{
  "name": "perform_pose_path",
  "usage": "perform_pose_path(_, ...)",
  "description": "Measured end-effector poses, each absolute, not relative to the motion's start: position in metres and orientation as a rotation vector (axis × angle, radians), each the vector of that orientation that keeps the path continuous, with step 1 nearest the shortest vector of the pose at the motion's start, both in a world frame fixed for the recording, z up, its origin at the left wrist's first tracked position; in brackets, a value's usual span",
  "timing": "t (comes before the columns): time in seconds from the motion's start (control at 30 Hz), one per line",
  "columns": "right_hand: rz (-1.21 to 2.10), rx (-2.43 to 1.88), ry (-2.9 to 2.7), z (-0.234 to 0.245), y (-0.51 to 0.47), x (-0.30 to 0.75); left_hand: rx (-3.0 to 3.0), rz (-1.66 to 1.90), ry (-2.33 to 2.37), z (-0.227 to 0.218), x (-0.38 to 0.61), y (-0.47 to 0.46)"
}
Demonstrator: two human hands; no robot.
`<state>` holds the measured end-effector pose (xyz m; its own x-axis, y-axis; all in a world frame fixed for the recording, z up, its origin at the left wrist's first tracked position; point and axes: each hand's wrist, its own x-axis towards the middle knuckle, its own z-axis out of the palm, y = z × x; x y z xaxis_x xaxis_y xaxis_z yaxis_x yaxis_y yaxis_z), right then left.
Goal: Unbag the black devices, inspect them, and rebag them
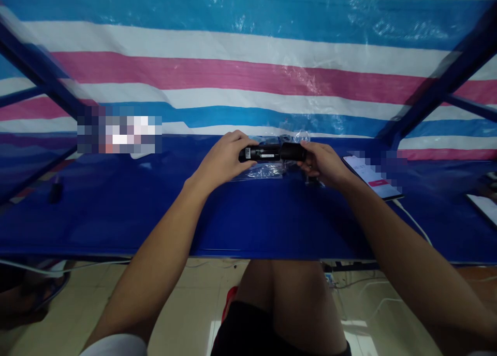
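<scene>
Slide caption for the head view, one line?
Left hand and right hand grip opposite ends of a black cylindrical device above clear plastic wrapping on a blue table, smartphone at right.

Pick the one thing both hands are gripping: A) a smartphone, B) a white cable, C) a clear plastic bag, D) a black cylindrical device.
D. The left hand and right hand close on opposite ends of the black cylindrical device, while the clear plastic bag lies beneath and behind it and the smartphone lies off to the right.
</scene>
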<state>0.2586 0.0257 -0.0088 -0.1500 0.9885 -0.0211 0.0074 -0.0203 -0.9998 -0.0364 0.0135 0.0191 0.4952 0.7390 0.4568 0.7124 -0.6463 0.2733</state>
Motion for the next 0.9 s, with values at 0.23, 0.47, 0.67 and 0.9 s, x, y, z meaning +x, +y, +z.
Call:
perform_pose_path(0.23,0.663,-0.971,-1.771,-0.009,0.021,0.263,2.677,0.805,1.254,0.018,-0.038,0.014)
perform_pose_path(0.47,0.502,-0.797,-2.15,-0.015,0.015,0.259,2.722,0.747,1.077,0.018,-0.034,0.009)
perform_pose_path(0.67,0.507,-0.793,-2.06,-0.016,0.011,0.251,2.714,0.8,1.009,0.02,-0.032,0.008)
perform_pose_path(0.9,0.557,-0.854,-1.988,-0.025,0.005,0.239,2.607,0.915,1.053,0.017,-0.027,0.007)
